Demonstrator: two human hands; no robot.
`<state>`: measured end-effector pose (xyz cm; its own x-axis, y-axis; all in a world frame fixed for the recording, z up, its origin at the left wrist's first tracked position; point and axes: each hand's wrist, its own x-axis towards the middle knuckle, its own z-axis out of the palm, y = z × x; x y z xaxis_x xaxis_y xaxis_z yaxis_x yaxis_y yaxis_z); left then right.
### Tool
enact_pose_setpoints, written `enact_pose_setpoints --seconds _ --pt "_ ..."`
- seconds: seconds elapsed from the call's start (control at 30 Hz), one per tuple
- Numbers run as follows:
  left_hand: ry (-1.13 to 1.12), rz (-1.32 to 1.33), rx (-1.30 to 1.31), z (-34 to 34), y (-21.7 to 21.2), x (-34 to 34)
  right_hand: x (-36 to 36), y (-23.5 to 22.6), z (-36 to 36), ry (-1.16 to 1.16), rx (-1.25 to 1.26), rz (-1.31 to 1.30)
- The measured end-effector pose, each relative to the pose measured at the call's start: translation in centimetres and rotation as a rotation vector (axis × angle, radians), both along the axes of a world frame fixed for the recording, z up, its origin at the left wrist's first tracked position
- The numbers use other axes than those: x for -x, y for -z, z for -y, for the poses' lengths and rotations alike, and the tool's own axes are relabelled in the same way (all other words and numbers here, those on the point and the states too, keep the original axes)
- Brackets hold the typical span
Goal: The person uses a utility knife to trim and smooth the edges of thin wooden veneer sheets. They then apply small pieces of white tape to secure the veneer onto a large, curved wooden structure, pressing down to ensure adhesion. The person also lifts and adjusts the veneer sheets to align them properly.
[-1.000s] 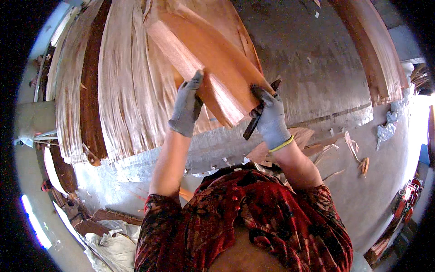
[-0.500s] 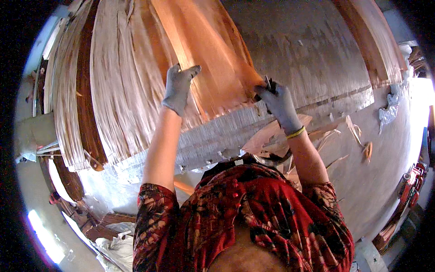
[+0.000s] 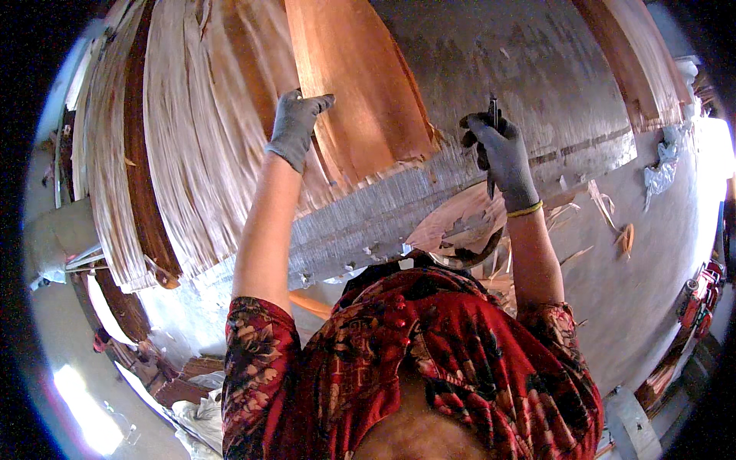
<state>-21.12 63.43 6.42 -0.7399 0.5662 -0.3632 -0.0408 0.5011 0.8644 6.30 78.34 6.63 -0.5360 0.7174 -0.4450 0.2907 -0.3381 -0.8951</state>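
My left hand (image 3: 294,124), in a grey glove, is closed on the left edge of an orange-brown wood veneer sheet (image 3: 356,100), thumb on top. The sheet lies over paler veneer strips (image 3: 203,146), and its near edge is ragged. To its right, my right hand (image 3: 501,149), also gloved, is closed around a slim dark knife-like tool (image 3: 493,115); its exact kind is hard to make out. That hand is apart from the sheet, above a grey, worn board (image 3: 560,100).
Torn veneer scraps (image 3: 452,218) lie by the board's near edge. More brown veneer (image 3: 613,61) rests at the far right, near a crumpled clear plastic piece (image 3: 663,169). A dark brown strip (image 3: 138,153) lies among the pale ones at left.
My right hand has come away from the sheet's near right corner and moved right, the tool now upright in it. My left hand has shifted slightly left and up. The sheet lies flatter.
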Motion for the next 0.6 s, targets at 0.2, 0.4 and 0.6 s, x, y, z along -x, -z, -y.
enact_pose_setpoints --seconds 0.2,0.4,0.6 --pt "0.029 0.369 -0.293 1.4 -0.2 1.7 0.1 0.2 -0.3 -0.019 0.019 -0.055" --pt "0.016 0.460 -0.414 2.1 1.3 1.8 -0.7 0.7 -0.4 0.033 0.053 -0.034" --pt "-0.057 0.200 -0.297 0.9 1.5 -0.7 -0.7 1.2 -0.6 0.036 0.001 -0.037"
